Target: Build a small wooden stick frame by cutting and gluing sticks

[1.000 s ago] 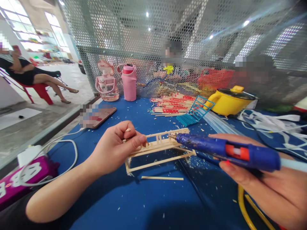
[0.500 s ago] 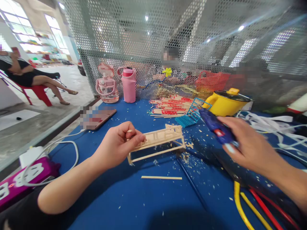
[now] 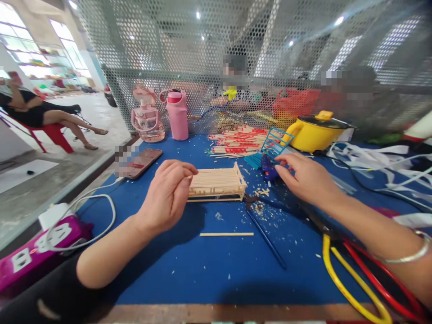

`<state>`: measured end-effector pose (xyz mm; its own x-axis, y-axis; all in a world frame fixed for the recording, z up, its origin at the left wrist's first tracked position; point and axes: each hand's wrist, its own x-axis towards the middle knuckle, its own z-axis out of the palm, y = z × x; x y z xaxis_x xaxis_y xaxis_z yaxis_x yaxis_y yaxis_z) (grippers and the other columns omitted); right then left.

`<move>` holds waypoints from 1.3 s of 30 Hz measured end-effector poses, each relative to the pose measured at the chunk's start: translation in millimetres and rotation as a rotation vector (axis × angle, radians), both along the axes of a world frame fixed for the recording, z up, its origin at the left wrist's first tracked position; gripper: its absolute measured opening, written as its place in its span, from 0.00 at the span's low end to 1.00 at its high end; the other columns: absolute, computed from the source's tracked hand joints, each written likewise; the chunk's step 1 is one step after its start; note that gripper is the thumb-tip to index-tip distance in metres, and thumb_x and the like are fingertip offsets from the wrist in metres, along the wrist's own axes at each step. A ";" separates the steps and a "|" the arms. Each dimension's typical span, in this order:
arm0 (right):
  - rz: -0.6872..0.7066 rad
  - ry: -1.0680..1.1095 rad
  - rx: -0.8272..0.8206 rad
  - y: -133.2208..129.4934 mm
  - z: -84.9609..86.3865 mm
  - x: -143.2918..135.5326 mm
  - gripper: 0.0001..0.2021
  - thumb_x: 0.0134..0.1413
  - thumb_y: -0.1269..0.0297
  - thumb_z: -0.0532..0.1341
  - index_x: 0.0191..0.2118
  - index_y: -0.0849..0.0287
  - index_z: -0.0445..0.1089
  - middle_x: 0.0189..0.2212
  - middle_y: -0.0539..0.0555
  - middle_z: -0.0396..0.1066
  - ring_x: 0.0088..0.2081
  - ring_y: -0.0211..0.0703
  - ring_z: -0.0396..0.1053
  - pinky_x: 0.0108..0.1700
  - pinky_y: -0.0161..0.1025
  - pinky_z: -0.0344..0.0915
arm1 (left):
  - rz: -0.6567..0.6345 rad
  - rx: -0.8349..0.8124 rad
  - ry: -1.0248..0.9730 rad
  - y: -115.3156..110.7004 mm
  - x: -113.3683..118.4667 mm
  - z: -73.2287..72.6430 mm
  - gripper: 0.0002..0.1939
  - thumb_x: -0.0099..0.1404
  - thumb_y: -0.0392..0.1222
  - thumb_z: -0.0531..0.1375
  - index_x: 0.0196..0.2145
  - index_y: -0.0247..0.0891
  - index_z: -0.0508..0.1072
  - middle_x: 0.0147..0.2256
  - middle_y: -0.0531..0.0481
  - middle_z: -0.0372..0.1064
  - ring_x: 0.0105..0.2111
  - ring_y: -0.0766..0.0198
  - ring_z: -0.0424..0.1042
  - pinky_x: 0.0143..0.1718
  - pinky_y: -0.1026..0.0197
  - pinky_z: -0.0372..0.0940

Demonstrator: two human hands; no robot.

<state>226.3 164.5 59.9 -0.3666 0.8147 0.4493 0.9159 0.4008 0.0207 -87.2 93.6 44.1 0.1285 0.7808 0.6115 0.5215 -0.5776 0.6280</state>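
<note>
A small model made of thin wooden sticks (image 3: 216,180) stands on the blue tabletop, its slatted top facing up. My left hand (image 3: 170,193) is at the model's left end, covering it, with fingers curled and pressed together; what they pinch is hidden. The dark blue glue gun (image 3: 269,168) rests by the blue wire stand (image 3: 253,160). Just right of it, my right hand (image 3: 300,175) has thumb and fingers apart, nothing held. One loose stick (image 3: 227,234) lies in front of the model. Pliers with dark blue handles (image 3: 266,240) lie beside the model's right end.
Behind are a pile of red-marked sticks (image 3: 241,139), a yellow pot (image 3: 317,135) and two pink bottles (image 3: 178,117). A phone (image 3: 145,163) and purple power strip (image 3: 43,243) are left. Yellow-and-red-handled tools (image 3: 329,261) lie front right. A perforated metal screen (image 3: 189,58) stands behind.
My right hand has set the glue gun down by the blue stand and let go. The model has been turned and lowered, showing its slatted top. The view has shifted slightly.
</note>
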 end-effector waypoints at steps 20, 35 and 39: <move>0.450 1.081 -1.001 -67.7 -8.3 -88.9 0.06 0.49 0.61 0.67 0.31 0.59 0.75 0.25 0.47 0.75 0.29 0.34 0.71 0.36 0.33 0.66 | -0.464 -0.824 -0.495 -25.7 49.5 -21.7 0.21 0.59 0.58 0.59 0.28 0.34 0.71 0.21 0.53 0.67 0.21 0.71 0.62 0.26 0.67 0.60; 0.588 0.348 -0.405 -62.0 17.8 -84.3 0.05 0.54 0.68 0.61 0.32 0.57 0.75 0.30 0.50 0.75 0.34 0.37 0.71 0.38 0.33 0.65 | -0.529 -0.841 -0.513 -26.7 50.5 -30.8 0.21 0.61 0.59 0.56 0.28 0.35 0.70 0.20 0.54 0.65 0.18 0.73 0.61 0.20 0.70 0.59; 0.459 0.394 -0.532 -56.6 15.2 -87.1 0.04 0.52 0.65 0.63 0.33 0.57 0.75 0.31 0.50 0.75 0.34 0.38 0.71 0.38 0.34 0.65 | -0.510 -0.862 -0.578 -24.4 51.4 -31.6 0.22 0.60 0.59 0.56 0.27 0.35 0.70 0.19 0.54 0.65 0.16 0.73 0.60 0.18 0.71 0.58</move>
<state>139.2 107.9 75.1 -0.6123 0.7622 0.2100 0.5573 0.6045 -0.5692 -35.8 69.2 12.6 0.4237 0.9054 -0.0286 -0.1430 0.0981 0.9848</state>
